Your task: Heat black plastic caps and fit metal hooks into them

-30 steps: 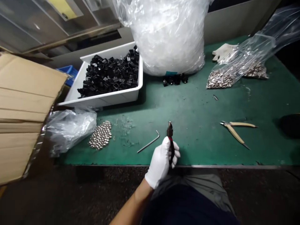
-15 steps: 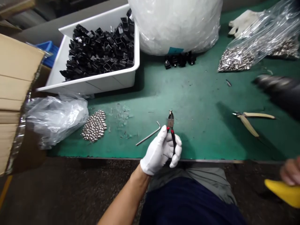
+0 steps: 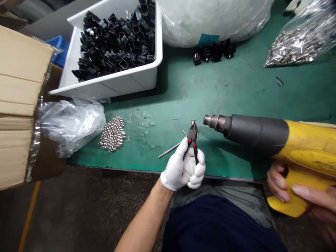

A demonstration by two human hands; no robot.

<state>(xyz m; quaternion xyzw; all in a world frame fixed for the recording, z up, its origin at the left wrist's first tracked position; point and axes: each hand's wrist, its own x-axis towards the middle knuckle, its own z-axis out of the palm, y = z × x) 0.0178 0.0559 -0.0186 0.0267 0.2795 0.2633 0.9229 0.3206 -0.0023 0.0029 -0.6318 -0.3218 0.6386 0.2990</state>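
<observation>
My left hand (image 3: 183, 168), in a white glove, is closed around the dark and red handles of a pair of pliers (image 3: 193, 134). A small shiny metal piece (image 3: 193, 122) sits in the jaws, which point away from me. Bare, my right hand (image 3: 296, 196) grips a yellow and black heat gun (image 3: 262, 134) by its handle. The heat gun's metal nozzle (image 3: 216, 122) points left, a short gap to the right of the metal piece. Partly behind my left hand, a hex key (image 3: 169, 150) lies on the green table (image 3: 183, 94).
A white bin (image 3: 105, 89) of black plastic parts (image 3: 118, 42) stands at the back left. Small metal pieces (image 3: 112, 134) lie clustered beside a crumpled plastic bag (image 3: 76, 122). More fill a clear bag (image 3: 294, 45) at right. Several black parts (image 3: 215, 52) sit before a large wrapped bundle (image 3: 215, 21).
The heat gun has come in from the right with my right hand, its nozzle now close to the pliers' tip. My left hand keeps hold of the pliers. The view has shifted slightly.
</observation>
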